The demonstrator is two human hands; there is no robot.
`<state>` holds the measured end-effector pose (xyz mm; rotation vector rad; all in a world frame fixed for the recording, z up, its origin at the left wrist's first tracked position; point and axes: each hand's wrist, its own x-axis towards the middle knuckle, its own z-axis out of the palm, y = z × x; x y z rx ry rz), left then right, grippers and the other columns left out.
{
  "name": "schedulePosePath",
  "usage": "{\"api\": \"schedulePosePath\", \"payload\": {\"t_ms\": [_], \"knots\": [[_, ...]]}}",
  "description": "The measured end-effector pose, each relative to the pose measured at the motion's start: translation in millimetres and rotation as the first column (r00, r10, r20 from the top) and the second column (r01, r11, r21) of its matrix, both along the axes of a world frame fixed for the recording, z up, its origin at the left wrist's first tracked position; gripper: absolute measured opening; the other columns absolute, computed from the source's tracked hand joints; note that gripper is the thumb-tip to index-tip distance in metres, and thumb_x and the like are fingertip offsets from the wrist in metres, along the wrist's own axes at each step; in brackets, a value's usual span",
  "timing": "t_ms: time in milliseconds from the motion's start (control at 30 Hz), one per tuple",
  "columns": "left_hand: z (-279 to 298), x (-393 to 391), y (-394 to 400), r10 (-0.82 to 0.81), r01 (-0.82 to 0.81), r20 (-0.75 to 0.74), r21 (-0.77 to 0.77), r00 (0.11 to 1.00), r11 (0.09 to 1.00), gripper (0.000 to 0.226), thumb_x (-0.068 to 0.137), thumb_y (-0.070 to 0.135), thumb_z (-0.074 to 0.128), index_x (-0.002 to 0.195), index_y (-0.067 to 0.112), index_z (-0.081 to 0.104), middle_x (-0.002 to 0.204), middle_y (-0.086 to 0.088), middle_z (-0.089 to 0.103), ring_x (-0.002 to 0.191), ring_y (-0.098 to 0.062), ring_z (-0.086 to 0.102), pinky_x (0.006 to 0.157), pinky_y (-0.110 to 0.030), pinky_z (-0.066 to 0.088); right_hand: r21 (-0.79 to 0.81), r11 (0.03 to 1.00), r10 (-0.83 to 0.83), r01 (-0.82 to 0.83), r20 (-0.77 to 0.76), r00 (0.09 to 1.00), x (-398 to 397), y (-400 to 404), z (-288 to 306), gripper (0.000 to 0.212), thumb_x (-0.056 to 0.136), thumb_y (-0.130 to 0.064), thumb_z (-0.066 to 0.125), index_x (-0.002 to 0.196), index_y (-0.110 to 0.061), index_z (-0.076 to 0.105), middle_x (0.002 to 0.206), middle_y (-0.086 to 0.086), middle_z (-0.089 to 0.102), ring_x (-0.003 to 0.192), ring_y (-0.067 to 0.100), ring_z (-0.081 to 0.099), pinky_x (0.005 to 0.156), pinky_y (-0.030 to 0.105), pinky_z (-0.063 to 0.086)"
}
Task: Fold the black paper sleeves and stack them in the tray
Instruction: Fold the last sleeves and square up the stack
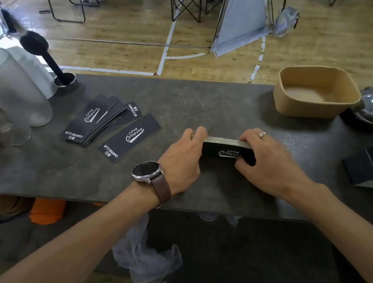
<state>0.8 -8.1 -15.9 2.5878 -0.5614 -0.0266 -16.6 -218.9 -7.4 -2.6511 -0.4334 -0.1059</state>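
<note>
I grip the stack of folded sleeves (224, 151) at mid-worktop (210, 106), left hand (184, 159) and right hand (266, 165) squeezing its ends. The tray (315, 98) sits far right; loosening either end could let them fan out.

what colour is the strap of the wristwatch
Brown leather strap with pale stitching, on the silver round wristwatch; the head view shows it.
</note>
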Motion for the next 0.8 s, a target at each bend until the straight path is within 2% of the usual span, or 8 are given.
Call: {"api": "schedulePosePath", "payload": {"t_ms": [67, 233, 300, 367, 467, 600, 700, 800], "knots": [[-0.4, -2.9, -2.5, -0.007, 0.007, 0.009, -0.001, 1.0, 1.0, 0.026, 0.087, -0.002, 0.049, 0.098, 0.017, 0.034, 0.096, -0.004, 0.041, 0.066, -0.031, 0.05, 0.057, -0.037, 0.035, -0.035, 0.999, -0.021, 0.022, 0.023, 1.0, -4.3, 0.0, -1.5, 0.018, 0.084, -0.035, 0.058, 0.096, -0.027, 0.047, 0.088, -0.01, 0.047, 0.073, 0.007, 0.045, 0.06, 0.027, 0.039], [0.1, -6.6, -4.3, 0.006, -0.006, -0.005, 0.044, 1.0, 0.999, 0.027, 0.09, 0.001, 0.049, 0.099, 0.018, 0.031, 0.098, -0.004, 0.04, 0.07, -0.035, 0.054, 0.057, -0.037, 0.034, -0.322, 0.943, -0.066, 0.083, 0.063, 0.996, -1.3, 8.3, 4.0, 0.025, 0.084, -0.041, 0.055, 0.09, -0.023, 0.039, 0.087, -0.006, 0.045, 0.084, 0.019, 0.05, 0.058, 0.034, 0.039], [4.7, -7.1, -2.6, -0.019, 0.02, -0.031, 0.021, 0.999, 1.0, 0.024, 0.092, 0.007, 0.05, 0.11, 0.016, 0.038, 0.102, -0.005, 0.042, 0.08, -0.037, 0.056, 0.063, -0.04, 0.04, -0.362, 0.928, -0.066, 0.089, 0.076, 0.995, -2.1, 14.9, 3.9, 0.025, 0.084, -0.039, 0.054, 0.089, -0.023, 0.035, 0.086, -0.006, 0.042, 0.089, 0.021, 0.052, 0.058, 0.034, 0.037], [11.2, -6.4, 6.8, -0.052, 0.053, -0.08, 0.002, 0.995, 0.999, 0.039, 0.093, 0.022, 0.055, 0.129, 0.02, 0.038, 0.111, -0.005, 0.049, 0.094, -0.033, 0.058, 0.078, -0.042, 0.046, -0.335, 0.938, -0.077, 0.094, 0.062, 0.995, -3.9, 17.6, 2.4, 0.024, 0.084, -0.037, 0.053, 0.091, -0.023, 0.036, 0.086, -0.007, 0.038, 0.088, 0.021, 0.052, 0.059, 0.035, 0.038], [21.9, 0.1, 49.3, 0.154, -0.154, -0.064, 0.01, 0.986, 0.988, 0.059, 0.086, 0.038, 0.066, 0.136, 0.025, 0.038, 0.112, -0.003, 0.06, 0.096, -0.027, 0.061, 0.086, -0.042, 0.049, -0.313, 0.947, -0.063, 0.076, 0.052, 0.997, -4.1, 16.2, 2.7, 0.023, 0.085, -0.037, 0.052, 0.091, -0.023, 0.035, 0.085, -0.008, 0.037, 0.082, 0.019, 0.048, 0.059, 0.035, 0.037], [24.9, 14.1, 125.3, 0.501, -0.491, 0.004, 0.211, 0.865, 0.845, 0.059, 0.076, 0.042, 0.076, 0.124, 0.016, 0.055, 0.119, -0.014, 0.061, 0.11, -0.035, 0.058, 0.094, -0.046, 0.047, -0.295, 0.952, -0.069, 0.081, 0.05, 0.996, -2.6, 15.6, 2.3, 0.022, 0.085, -0.036, 0.053, 0.09, -0.022, 0.036, 0.084, -0.007, 0.039, 0.077, 0.014, 0.038, 0.059, 0.034, 0.036], [20.2, 17.1, 150.8, 0.519, -0.462, -0.117, 0.323, 0.847, 0.826, 0.07, 0.07, 0.05, 0.08, 0.123, 0.01, 0.058, 0.123, -0.016, 0.06, 0.112, -0.034, 0.057, 0.096, -0.046, 0.046, -0.289, 0.953, -0.078, 0.089, 0.047, 0.996, -1.2, 15.1, 1.8, 0.023, 0.085, -0.036, 0.054, 0.089, -0.022, 0.037, 0.084, -0.008, 0.038, 0.077, 0.013, 0.037, 0.06, 0.036, 0.041], [18.4, 19.8, 156.7, 0.517, -0.46, -0.196, 0.272, 0.833, 0.845, 0.065, 0.068, 0.046, 0.084, 0.114, 0.008, 0.059, 0.12, -0.015, 0.059, 0.111, -0.031, 0.057, 0.095, -0.044, 0.047, -0.282, 0.955, -0.08, 0.088, 0.041, 0.996, -0.5, 14.9, 2.5, 0.023, 0.084, -0.036, 0.055, 0.089, -0.022, 0.037, 0.083, -0.008, 0.038, 0.077, 0.013, 0.036, 0.061, 0.037, 0.043]]}}
